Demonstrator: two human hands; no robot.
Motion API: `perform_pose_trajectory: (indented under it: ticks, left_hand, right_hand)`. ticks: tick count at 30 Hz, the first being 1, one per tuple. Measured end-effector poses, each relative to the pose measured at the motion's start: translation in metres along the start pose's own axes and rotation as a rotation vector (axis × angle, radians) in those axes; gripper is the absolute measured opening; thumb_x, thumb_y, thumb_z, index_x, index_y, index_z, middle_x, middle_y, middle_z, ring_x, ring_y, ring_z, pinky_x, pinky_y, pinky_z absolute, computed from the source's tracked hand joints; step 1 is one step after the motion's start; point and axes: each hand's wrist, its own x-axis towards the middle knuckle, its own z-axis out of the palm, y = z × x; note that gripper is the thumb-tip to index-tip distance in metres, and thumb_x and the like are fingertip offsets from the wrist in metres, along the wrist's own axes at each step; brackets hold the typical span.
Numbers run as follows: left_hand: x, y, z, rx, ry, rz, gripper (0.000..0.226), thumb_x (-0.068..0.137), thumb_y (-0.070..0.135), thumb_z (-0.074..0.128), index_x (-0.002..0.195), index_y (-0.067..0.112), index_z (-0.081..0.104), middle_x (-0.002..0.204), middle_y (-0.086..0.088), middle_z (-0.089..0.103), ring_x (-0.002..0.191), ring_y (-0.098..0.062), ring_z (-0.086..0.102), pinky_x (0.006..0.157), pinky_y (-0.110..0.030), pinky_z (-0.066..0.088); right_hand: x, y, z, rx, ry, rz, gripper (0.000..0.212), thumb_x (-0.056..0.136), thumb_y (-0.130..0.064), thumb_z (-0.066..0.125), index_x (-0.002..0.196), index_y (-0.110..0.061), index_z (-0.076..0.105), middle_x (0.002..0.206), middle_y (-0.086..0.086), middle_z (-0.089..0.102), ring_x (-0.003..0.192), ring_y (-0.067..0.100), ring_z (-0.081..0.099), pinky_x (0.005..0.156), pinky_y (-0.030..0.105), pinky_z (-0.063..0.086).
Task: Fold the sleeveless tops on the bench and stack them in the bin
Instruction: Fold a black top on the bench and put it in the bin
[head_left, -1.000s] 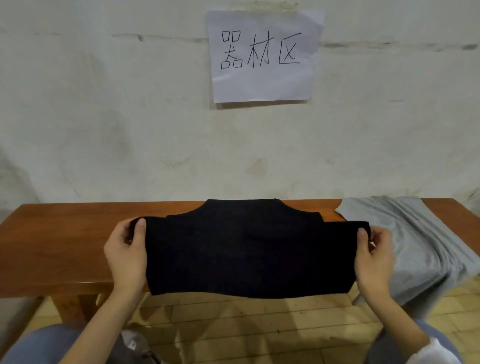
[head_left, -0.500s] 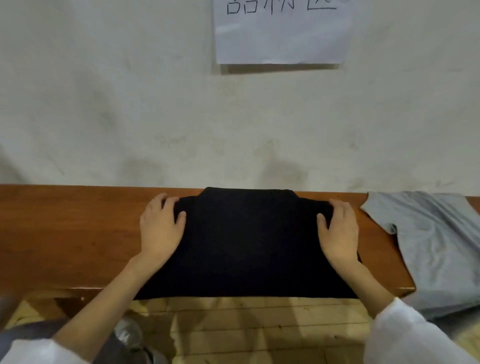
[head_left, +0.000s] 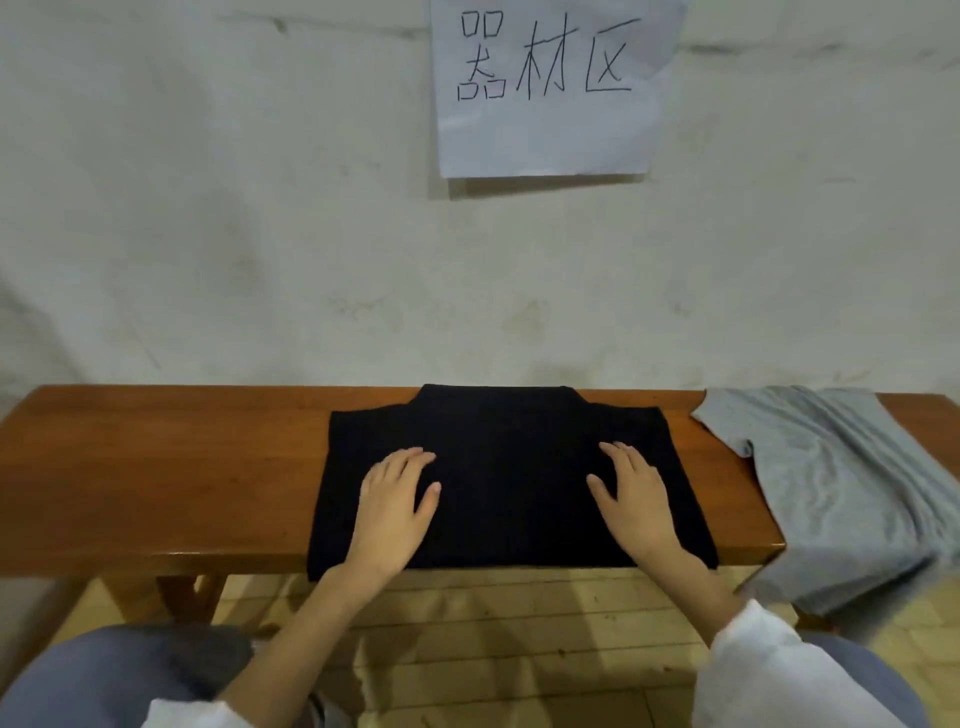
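A black sleeveless top (head_left: 511, 457) lies folded in half on the wooden bench (head_left: 156, 467), its near edge reaching the bench's front edge. My left hand (head_left: 395, 504) rests flat on its left half, fingers spread. On the right half my right hand (head_left: 631, 499) lies palm down in the same way. Neither hand grips the cloth. A grey sleeveless top (head_left: 831, 483) lies crumpled at the bench's right end and hangs over the edge. No bin is in view.
A white wall rises directly behind the bench, with a paper sign (head_left: 550, 83) taped on it. Bare bench surface stretches to the left of the black top. Wooden plank floor (head_left: 493, 649) and my knees show below the bench.
One second ago both hands held the black top's lower edge up by its corners. They laid it over the upper part, then slid inward and now press flat near its middle.
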Motion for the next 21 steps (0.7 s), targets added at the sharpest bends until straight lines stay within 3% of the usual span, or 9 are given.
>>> perform_pose_trajectory:
  ticks: [2,4,6,8,11,13,15,18,21]
  left_hand:
    - [-0.026,0.011,-0.009,-0.111,-0.028,0.094,0.024,0.097,0.023,0.051,0.118,0.024,0.062,0.109,0.010,0.063,0.102,-0.005,0.057,0.092,-0.022,0.044]
    - [-0.055,0.020,-0.008,-0.202,-0.125,0.085,0.018,0.097,0.020,0.051,0.106,0.029,0.064,0.083,0.013,0.065,0.076,-0.002,0.060,0.071,-0.015,0.046]
    - [-0.076,0.024,0.002,-0.384,-0.246,-0.061,0.017,0.097,0.017,0.051,0.097,0.029,0.063,0.073,0.007,0.067,0.066,-0.004,0.063,0.064,-0.018,0.051]
    - [-0.087,0.022,0.012,-0.551,-0.347,-0.293,0.016,0.096,0.013,0.051,0.098,0.022,0.064,0.080,0.002,0.071,0.068,-0.009,0.066,0.065,-0.026,0.056]
    - [-0.096,0.017,0.016,-0.782,-0.333,-0.546,0.017,0.094,0.009,0.054,0.105,0.017,0.064,0.104,-0.008,0.069,0.083,-0.014,0.066,0.062,-0.021,0.052]
    - [-0.098,0.014,0.010,-1.069,-0.266,-0.712,0.018,0.092,0.013,0.059,0.108,0.014,0.064,0.109,-0.008,0.069,0.095,-0.020,0.066,0.070,-0.027,0.052]
    - [-0.095,0.013,0.005,-1.445,-0.188,-0.869,0.024,0.091,0.017,0.059,0.114,0.010,0.058,0.112,-0.010,0.067,0.104,-0.024,0.064,0.079,-0.034,0.051]
    - [-0.090,0.020,-0.001,-1.793,-0.033,-1.041,0.023,0.091,0.016,0.059,0.113,0.011,0.053,0.108,-0.013,0.062,0.101,-0.024,0.060,0.093,-0.039,0.044]
    - [-0.086,0.031,-0.009,-1.788,0.028,-1.096,0.011,0.089,0.019,0.062,0.096,0.013,0.057,0.077,-0.003,0.062,0.079,-0.017,0.056,0.088,-0.034,0.044]
  right_hand:
    - [-0.036,-0.015,-0.004,0.237,0.134,0.011,0.026,0.097,-0.027,0.050,0.122,-0.020,0.057,0.120,-0.005,0.058,0.113,0.012,0.055,0.094,0.030,0.045]
    - [-0.076,-0.027,-0.004,0.469,0.183,0.079,0.015,0.098,-0.024,0.049,0.096,-0.022,0.063,0.087,-0.007,0.064,0.080,0.009,0.061,0.069,0.026,0.048]
    - [-0.104,-0.033,0.006,0.670,0.132,0.219,0.024,0.098,-0.027,0.047,0.083,-0.018,0.062,0.069,-0.001,0.062,0.065,0.017,0.060,0.059,0.028,0.046]
    - [-0.115,-0.033,0.019,0.801,0.065,0.439,0.029,0.097,-0.034,0.048,0.084,-0.012,0.060,0.073,0.006,0.062,0.069,0.022,0.060,0.065,0.033,0.050]
    - [-0.111,-0.032,0.025,1.139,-0.048,0.787,0.034,0.093,-0.039,0.055,0.109,-0.010,0.050,0.103,0.008,0.059,0.098,0.025,0.060,0.088,0.041,0.049]
    - [-0.106,-0.032,0.019,1.453,-0.096,0.839,0.044,0.094,-0.034,0.055,0.130,-0.010,0.044,0.120,0.010,0.052,0.120,0.030,0.052,0.103,0.044,0.042]
    - [-0.100,-0.032,0.012,1.629,-0.077,0.865,0.048,0.095,-0.031,0.054,0.137,-0.011,0.041,0.127,0.012,0.050,0.127,0.029,0.046,0.109,0.043,0.036]
    - [-0.093,-0.031,0.006,1.736,-0.023,0.949,0.037,0.094,-0.030,0.057,0.126,-0.015,0.048,0.110,0.007,0.055,0.111,0.021,0.054,0.103,0.037,0.040]
    - [-0.086,-0.027,0.002,1.778,0.029,1.010,0.019,0.094,-0.028,0.055,0.095,-0.010,0.051,0.077,0.000,0.049,0.071,0.011,0.053,0.074,0.031,0.046]
